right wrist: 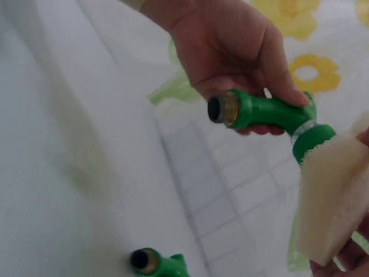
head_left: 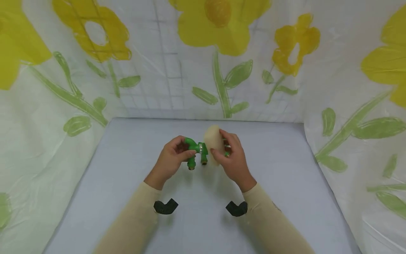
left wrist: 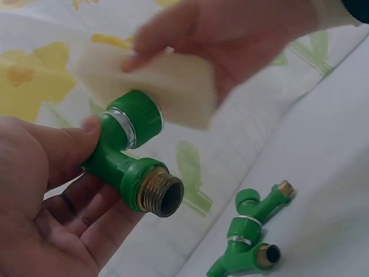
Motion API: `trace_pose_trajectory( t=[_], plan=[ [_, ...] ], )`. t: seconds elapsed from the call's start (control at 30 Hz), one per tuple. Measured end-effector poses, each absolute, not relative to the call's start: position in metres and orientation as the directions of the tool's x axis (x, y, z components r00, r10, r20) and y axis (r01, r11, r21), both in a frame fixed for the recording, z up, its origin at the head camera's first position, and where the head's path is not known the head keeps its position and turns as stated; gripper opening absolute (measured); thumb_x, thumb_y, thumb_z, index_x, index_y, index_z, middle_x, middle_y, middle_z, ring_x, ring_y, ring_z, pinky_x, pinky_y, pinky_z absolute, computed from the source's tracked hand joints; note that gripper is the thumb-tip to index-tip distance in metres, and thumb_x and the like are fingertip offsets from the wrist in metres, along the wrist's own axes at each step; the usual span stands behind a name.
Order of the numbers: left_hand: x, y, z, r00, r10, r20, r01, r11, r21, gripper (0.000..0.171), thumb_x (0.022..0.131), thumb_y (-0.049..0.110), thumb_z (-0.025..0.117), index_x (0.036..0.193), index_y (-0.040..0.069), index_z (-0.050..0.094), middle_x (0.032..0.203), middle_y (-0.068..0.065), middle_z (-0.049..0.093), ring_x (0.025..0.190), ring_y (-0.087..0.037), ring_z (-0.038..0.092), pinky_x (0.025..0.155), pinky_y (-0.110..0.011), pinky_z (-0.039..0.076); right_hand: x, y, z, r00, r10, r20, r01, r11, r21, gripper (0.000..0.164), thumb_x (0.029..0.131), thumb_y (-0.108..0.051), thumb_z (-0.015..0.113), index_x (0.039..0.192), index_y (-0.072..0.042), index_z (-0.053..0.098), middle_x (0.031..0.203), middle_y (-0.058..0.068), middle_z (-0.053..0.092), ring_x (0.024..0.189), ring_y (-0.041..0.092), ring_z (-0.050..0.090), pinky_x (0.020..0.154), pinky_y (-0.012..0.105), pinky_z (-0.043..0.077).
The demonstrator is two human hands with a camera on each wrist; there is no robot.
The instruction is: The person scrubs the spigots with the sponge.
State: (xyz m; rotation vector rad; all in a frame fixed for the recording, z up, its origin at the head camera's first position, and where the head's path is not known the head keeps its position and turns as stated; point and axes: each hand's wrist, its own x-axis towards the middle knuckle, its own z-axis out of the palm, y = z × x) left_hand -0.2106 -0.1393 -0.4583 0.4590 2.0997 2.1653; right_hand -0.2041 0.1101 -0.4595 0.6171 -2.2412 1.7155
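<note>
My left hand (head_left: 169, 158) grips a green plastic tap (left wrist: 118, 147) by its body, thumb on one side and fingers behind. The tap has a ribbed round knob (left wrist: 138, 118) with a silver ring and a brass threaded end (left wrist: 164, 193). In my right hand (head_left: 234, 157) is a cream sponge block (head_left: 213, 139), pinched between thumb and fingers. The right wrist view shows the sponge (right wrist: 331, 196) against the knob's end. Another green tap (left wrist: 245, 257) lies on the table, partly hidden behind the hands in the head view.
The white table (head_left: 203, 225) has its back edge against a hanging sheet (head_left: 146, 70) with painted yellow flowers. Similar sheets enclose both sides. A dark angled piece sits at each wrist, the left one (head_left: 166, 206) and the right one (head_left: 237, 208).
</note>
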Motion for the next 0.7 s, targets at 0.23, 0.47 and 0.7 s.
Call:
trace_pose_trajectory(
  t=[0.23, 0.47, 0.7],
  plan=[
    [-0.214, -0.143, -0.456, -0.961, 0.242, 0.135, 0.115, -0.096, 0.989, 0.024, 0.101, 0.005, 0.08, 0.121, 0.0, 0.068, 0.108, -0.02, 0.065, 0.09, -0.029, 0.073, 0.087, -0.046, 0.065, -0.198, 0.112, -0.465, -0.847, -0.269, 0.458, -0.505, 0.142, -0.851, 0.068, 0.097, -0.002, 0.077, 0.159, 0.001, 0.05, 0.141, 0.017, 0.055, 0.12, 0.037, 0.057, 0.098, 0.045, 0.059],
    [-0.212, -0.146, -0.454, -0.943, 0.271, 0.195, 0.163, -0.137, 0.977, 0.023, 0.101, 0.001, 0.078, 0.121, -0.002, 0.068, 0.108, -0.023, 0.066, 0.092, -0.03, 0.076, 0.087, -0.048, 0.065, -0.2, 0.113, -0.452, -0.84, -0.231, 0.491, -0.526, 0.127, -0.841, 0.067, 0.1, -0.001, 0.073, 0.162, -0.004, 0.049, 0.141, 0.011, 0.054, 0.121, 0.032, 0.057, 0.1, 0.036, 0.056],
    [-0.212, -0.144, -0.456, -0.941, 0.293, 0.169, 0.136, -0.129, 0.982, 0.025, 0.1, 0.004, 0.081, 0.12, -0.002, 0.068, 0.105, -0.021, 0.067, 0.086, -0.027, 0.074, 0.085, -0.047, 0.065, -0.191, 0.11, -0.449, -0.756, -0.289, 0.588, -0.641, 0.142, -0.754, 0.069, 0.094, 0.001, 0.078, 0.158, 0.002, 0.052, 0.139, 0.017, 0.056, 0.124, 0.035, 0.057, 0.098, 0.049, 0.058]
  ],
)
